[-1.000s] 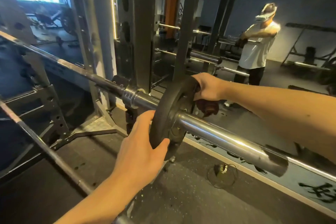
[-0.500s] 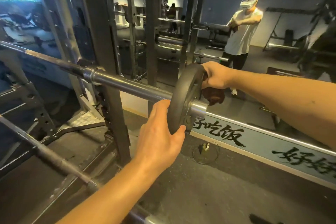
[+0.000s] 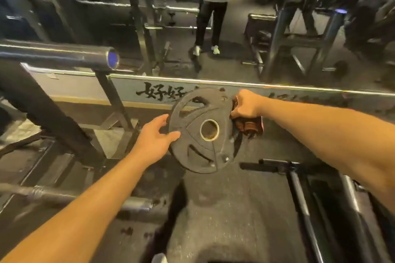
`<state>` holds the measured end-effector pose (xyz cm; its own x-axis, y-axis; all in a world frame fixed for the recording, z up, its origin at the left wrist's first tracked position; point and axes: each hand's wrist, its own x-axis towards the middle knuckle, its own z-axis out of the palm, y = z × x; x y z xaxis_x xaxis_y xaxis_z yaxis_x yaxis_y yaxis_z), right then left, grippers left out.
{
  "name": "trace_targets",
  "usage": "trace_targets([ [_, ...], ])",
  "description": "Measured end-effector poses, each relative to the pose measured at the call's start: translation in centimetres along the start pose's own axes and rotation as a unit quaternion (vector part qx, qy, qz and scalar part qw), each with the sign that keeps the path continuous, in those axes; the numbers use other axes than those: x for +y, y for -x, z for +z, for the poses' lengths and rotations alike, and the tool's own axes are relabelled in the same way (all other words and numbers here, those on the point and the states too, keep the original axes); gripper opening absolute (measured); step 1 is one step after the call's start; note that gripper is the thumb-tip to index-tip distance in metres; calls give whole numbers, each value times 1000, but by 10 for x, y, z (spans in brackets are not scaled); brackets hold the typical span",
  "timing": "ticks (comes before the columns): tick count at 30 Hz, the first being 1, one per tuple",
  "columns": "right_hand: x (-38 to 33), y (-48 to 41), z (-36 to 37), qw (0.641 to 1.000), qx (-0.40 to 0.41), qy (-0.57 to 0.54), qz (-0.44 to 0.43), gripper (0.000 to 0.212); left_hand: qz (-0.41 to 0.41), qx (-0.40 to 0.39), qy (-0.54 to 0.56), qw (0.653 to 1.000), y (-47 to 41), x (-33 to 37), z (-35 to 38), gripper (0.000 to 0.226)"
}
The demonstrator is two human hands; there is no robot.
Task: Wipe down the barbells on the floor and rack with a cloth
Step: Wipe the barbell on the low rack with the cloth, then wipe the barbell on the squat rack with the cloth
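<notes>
A black weight plate (image 3: pixel 201 141) with a metal-ringed centre hole hangs in the air in front of me, off the bar. My left hand (image 3: pixel 155 137) grips its left rim, thumb on the face. My right hand (image 3: pixel 245 104) holds the right rim together with a brown cloth (image 3: pixel 249 126) bunched under the palm. The racked barbell's bare sleeve end (image 3: pixel 89 56) points right at the upper left. A second barbell (image 3: pixel 74 197) lies low at the left, near the floor.
A wall mirror (image 3: pixel 235 28) ahead reflects me and the racks; its base strip carries black lettering. Rack uprights (image 3: pixel 53 117) slant at the left. Another frame with bars (image 3: pixel 303 198) stands at the lower right. Dark rubber floor (image 3: pixel 224 209) lies below the plate.
The plate has slid off the end of the barbell sleeve and moved right and down, held in both hands. My view has swung right and down.
</notes>
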<state>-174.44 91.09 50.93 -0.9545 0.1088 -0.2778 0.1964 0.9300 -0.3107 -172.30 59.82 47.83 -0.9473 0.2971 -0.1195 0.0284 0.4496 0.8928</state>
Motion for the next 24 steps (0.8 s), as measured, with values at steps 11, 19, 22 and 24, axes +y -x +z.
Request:
trace_targets([
  [11, 194, 47, 386, 929, -163, -159, 291, 29, -217, -203, -75, 952, -79, -269, 247, 24],
  [19, 284, 32, 700, 868, -212, -205, 400, 34, -307, -208, -78, 925, -70, -609, 427, 19],
  [22, 312, 11, 806, 864, -222, -195, 408, 36, -322, -207, -78, 920, -68, -711, 475, 18],
  [24, 325, 0, 862, 860, -224, -190, 417, 32, -333, -200, -84, 917, -67, -754, 497, 16],
])
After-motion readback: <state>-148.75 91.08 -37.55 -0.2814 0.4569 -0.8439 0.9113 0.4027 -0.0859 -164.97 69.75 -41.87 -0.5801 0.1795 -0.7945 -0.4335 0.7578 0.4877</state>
